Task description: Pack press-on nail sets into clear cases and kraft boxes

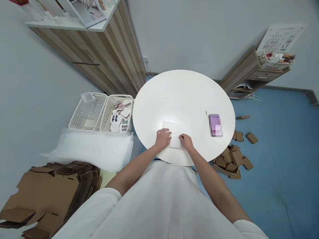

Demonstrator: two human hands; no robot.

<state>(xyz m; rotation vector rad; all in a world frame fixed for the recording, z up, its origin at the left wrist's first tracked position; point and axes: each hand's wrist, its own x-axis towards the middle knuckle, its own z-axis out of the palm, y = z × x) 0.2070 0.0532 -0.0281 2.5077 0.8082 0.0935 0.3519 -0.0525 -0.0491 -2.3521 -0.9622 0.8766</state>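
White paper lies by the near edge of our table; our left hand spreads over it, our right hand pinches it, tabletop stretching beyond.

Small packing workroom: flattened cartons were stacked well left of the fingers, a basket of printed cards stood nearer them, and brown boxes littered the floor to their right.

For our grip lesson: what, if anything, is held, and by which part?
The left hand and right hand flank a small white piece at its side edges; actual gripping cannot be told.
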